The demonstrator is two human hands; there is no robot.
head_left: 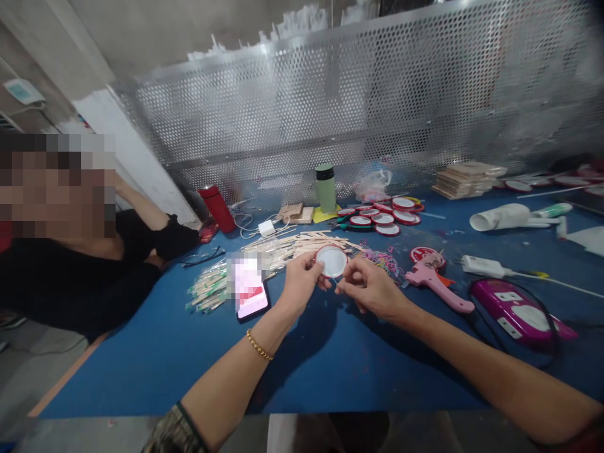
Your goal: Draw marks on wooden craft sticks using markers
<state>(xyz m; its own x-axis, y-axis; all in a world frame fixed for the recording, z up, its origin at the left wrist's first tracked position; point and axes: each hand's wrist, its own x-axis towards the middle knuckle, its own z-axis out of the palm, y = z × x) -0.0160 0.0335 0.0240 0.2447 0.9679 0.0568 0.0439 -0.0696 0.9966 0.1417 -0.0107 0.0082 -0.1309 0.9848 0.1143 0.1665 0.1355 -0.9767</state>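
Note:
Between my hands is a round white disc with a red rim [332, 262], raised over the blue table. My left hand [302, 277] grips its left edge between thumb and fingers. At the disc's lower right, my right hand [370, 283] is closed in a pinch; a thin pale strand seems to show at its fingertips, too small to name. Just behind lie a spread of thin wooden sticks [314, 242] and a heap of coloured loops [382, 261]. A pink glue gun [438, 286] rests to the right of my right hand.
A lit phone [252, 299] lies left of my left hand. Similar red-rimmed discs [384, 219] are piled behind, near a green bottle [325, 189] and a red flask [217, 207]. A purple device [514, 311] with cables sits right. Another person [94, 270] sits at the left.

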